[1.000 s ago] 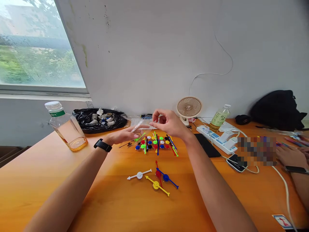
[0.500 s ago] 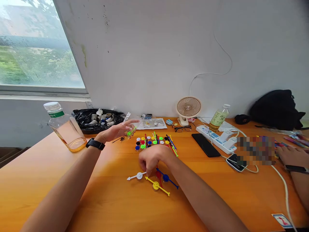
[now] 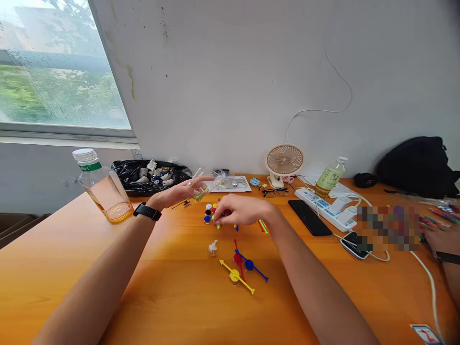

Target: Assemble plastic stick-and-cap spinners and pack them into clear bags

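Observation:
My left hand (image 3: 178, 193), with a black band on its wrist, is raised over the back of the table, its fingers around a green arrow spinner (image 3: 201, 193) with clear plastic about it. Below those fingers shows a dark arrow piece (image 3: 186, 203). My right hand (image 3: 242, 211) bends over rows of coloured discs (image 3: 207, 219), thumb and fingertips together; what they hold is hidden. Nearer me lie a yellow arrow spinner (image 3: 234, 275), a blue arrow spinner (image 3: 249, 264) and a red arrow spinner (image 3: 238, 259). A white arrow spinner (image 3: 213, 247) looks tilted, seen end-on.
A large bottle (image 3: 108, 191) stands left, beside a black bag of rolls (image 3: 143, 179). Behind are a fan (image 3: 284, 160) and glasses (image 3: 275, 192). To the right are a phone (image 3: 309, 218), a power strip (image 3: 325, 208), a tea bottle (image 3: 330, 178) and another person's hand (image 3: 440, 237).
My right hand has moved from the white spinner up and back to the discs. The white spinner has turned and now looks tilted. My left hand still holds the green spinner.

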A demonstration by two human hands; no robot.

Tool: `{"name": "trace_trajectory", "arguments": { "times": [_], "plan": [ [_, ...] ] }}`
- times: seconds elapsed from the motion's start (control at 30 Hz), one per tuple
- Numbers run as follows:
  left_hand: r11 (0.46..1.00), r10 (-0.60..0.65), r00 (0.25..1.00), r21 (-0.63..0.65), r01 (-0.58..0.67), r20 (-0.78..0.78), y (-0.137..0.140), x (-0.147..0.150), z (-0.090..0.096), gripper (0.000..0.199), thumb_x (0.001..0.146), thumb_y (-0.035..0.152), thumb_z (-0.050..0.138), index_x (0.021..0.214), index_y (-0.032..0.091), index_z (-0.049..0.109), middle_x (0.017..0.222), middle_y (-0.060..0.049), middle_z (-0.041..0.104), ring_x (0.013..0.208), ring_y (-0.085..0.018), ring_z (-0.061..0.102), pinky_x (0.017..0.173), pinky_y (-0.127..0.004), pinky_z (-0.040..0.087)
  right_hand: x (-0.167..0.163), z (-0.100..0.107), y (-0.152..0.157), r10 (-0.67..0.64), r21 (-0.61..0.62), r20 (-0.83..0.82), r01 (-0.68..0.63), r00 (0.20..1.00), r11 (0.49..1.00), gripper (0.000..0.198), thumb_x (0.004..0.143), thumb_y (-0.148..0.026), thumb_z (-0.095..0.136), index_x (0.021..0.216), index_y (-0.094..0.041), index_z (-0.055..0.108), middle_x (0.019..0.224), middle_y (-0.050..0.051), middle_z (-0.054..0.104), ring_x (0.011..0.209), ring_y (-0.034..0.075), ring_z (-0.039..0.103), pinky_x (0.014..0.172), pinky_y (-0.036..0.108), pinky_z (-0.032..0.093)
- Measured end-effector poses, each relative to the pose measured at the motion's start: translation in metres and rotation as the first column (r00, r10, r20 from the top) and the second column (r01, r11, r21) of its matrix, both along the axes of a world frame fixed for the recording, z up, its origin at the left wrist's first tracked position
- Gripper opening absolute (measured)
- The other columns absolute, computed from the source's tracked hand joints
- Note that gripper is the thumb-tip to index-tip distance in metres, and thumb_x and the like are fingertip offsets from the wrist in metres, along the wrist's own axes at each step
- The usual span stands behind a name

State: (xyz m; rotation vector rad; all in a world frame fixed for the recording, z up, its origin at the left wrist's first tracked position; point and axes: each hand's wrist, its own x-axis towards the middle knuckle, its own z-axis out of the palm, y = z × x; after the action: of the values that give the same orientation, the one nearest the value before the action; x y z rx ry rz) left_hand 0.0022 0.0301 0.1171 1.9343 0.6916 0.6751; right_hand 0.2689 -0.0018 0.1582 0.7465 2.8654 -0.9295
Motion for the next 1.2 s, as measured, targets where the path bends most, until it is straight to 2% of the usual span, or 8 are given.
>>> {"name": "trace_trajectory", "arguments": {
  "times": [0.13, 0.43, 0.6, 0.7, 0.83, 1.0, 1.1, 1.2],
  "plan": [
    [0.992, -0.012, 0.997, -0.126, 0.022, 0.079, 0.000, 0.001, -0.001, 0.075, 0.084, 0.035, 0.061, 0.157, 0.025, 0.048, 0.114, -0.007, 0.061, 0.104, -0.024, 0.052, 0.094, -0.034, 0.041, 0.011, 0.007, 0.002, -0.042, -0.014, 0.045, 0.043, 0.998, 0.999, 0.026, 0.093, -0.024, 0.068, 0.115, -0.018, 0.080, 0.095, 0.004, 0.074, 0.080, 0.015, 0.064, 0.066, 0.023, 0.045],
    [0.997, 0.001, 1.000, -0.076, -0.001, -0.003, 0.002, 0.001, -0.003, 0.074, 0.086, 0.039, 0.060, 0.158, 0.024, 0.048, 0.118, -0.009, 0.061, 0.110, -0.027, 0.053, 0.099, -0.038, 0.042, -0.039, -0.034, -0.012, 0.086, -0.091, 0.325, -0.059, 0.942, 0.994, 0.044, 0.077, -0.042, 0.087, 0.113, -0.020, 0.073, 0.103, 0.002, 0.074, 0.084, 0.016, 0.066, 0.060, 0.023, 0.043],
    [0.997, 0.002, 1.000, -0.074, -0.003, -0.016, 0.001, 0.002, -0.002, 0.074, 0.087, 0.038, 0.062, 0.158, 0.025, 0.049, 0.121, -0.008, 0.062, 0.112, -0.027, 0.054, 0.101, -0.039, 0.042, -0.065, -0.058, -0.019, 0.196, -0.127, 0.361, -0.160, 0.912, 0.979, 0.011, 0.082, -0.026, 0.078, 0.085, -0.018, 0.070, 0.085, -0.001, 0.072, 0.075, 0.015, 0.065, 0.058, 0.023, 0.041],
    [0.997, 0.009, 1.000, -0.080, -0.009, -0.005, -0.001, 0.004, -0.001, 0.074, 0.085, 0.037, 0.064, 0.156, 0.024, 0.051, 0.122, -0.009, 0.064, 0.115, -0.028, 0.055, 0.101, -0.039, 0.044, -0.060, -0.052, -0.013, 0.196, -0.147, 0.217, -0.167, 0.956, 0.975, 0.011, 0.085, -0.026, 0.075, 0.081, -0.017, 0.071, 0.079, -0.001, 0.071, 0.070, 0.014, 0.062, 0.057, 0.024, 0.041],
    [0.994, 0.029, 1.000, -0.101, -0.028, 0.011, -0.002, 0.008, -0.002, 0.073, 0.082, 0.033, 0.065, 0.154, 0.024, 0.054, 0.121, -0.008, 0.067, 0.115, -0.029, 0.058, 0.100, -0.039, 0.046, -0.028, -0.010, -0.012, 0.084, -0.251, -0.282, -0.158, 0.956, 0.955, 0.022, 0.087, -0.038, 0.079, 0.089, -0.016, 0.074, 0.083, 0.002, 0.072, 0.072, 0.014, 0.064, 0.063, 0.025, 0.048],
    [0.997, 0.063, 0.998, -0.044, -0.063, -0.020, -0.005, 0.012, 0.000, 0.073, 0.083, 0.033, 0.071, 0.153, 0.025, 0.054, 0.131, -0.007, 0.065, 0.124, -0.032, 0.054, 0.110, -0.044, 0.043, 0.015, 0.038, -0.013, -0.326, -0.304, -0.727, 0.143, 0.604, 0.942, 0.032, 0.081, -0.046, 0.086, 0.089, -0.019, 0.070, 0.087, 0.003, 0.071, 0.081, 0.017, 0.068, 0.075, 0.030, 0.057],
    [0.994, 0.105, 0.992, 0.030, -0.103, -0.064, -0.009, 0.014, 0.004, 0.076, 0.084, 0.038, 0.074, 0.156, 0.027, 0.051, 0.138, -0.008, 0.061, 0.132, -0.034, 0.050, 0.117, -0.047, 0.038, 0.031, 0.041, -0.001, -0.440, -0.314, -0.842, 0.380, 0.313, 0.870, 0.041, 0.074, -0.052, 0.091, 0.084, -0.021, 0.066, 0.089, 0.003, 0.072, 0.080, 0.017, 0.069, 0.076, 0.032, 0.060],
    [0.990, 0.121, 0.989, 0.077, -0.114, -0.084, -0.012, 0.020, 0.008, 0.078, 0.085, 0.041, 0.075, 0.158, 0.027, 0.049, 0.144, -0.008, 0.059, 0.136, -0.036, 0.048, 0.119, -0.049, 0.036, 0.035, 0.034, 0.014, -0.490, -0.361, -0.852, 0.472, 0.184, 0.804, 0.048, 0.066, -0.057, 0.094, 0.081, -0.020, 0.066, 0.091, 0.004, 0.074, 0.079, 0.017, 0.071, 0.079, 0.034, 0.063]
  ]
}}
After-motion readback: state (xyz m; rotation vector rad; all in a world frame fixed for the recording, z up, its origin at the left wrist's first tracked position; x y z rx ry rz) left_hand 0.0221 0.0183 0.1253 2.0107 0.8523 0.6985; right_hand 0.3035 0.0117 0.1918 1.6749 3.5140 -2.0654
